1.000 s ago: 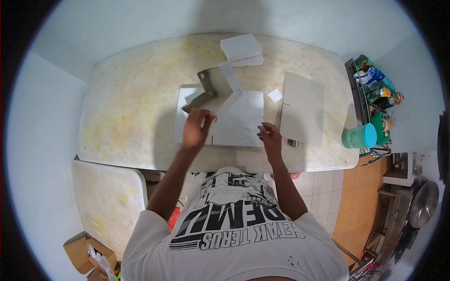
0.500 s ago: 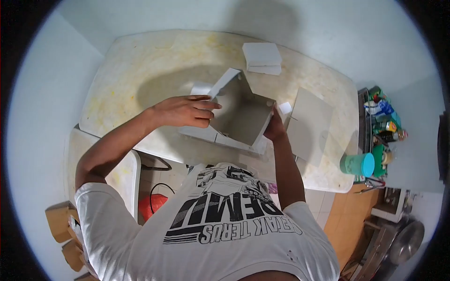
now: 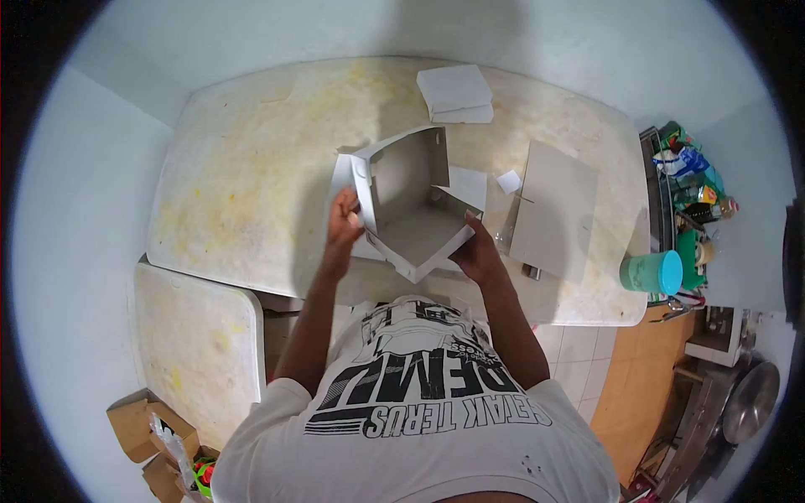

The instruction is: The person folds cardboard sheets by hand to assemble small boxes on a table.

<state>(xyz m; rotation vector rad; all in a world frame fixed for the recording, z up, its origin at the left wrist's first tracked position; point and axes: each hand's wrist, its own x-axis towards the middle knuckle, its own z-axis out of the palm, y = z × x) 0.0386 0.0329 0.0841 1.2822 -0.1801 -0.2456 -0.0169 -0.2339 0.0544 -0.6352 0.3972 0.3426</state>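
Cardboard box (image 3: 412, 220), white, grey-lined, open-topped: between both hands, left hand (image 3: 343, 221) gripping its left side, right hand (image 3: 480, 251) its right corner. Grey cardboard sheet (image 3: 555, 201): right of right hand.

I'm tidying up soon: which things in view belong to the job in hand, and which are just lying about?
Likely in the job:
open cardboard box, held by left hand and right hand
white sheet beneath it
flat grey cardboard
stacked white cardboard

Probably just lying about:
teal-lidded container
metal pan
brown carton
small white square, though its use is unclear
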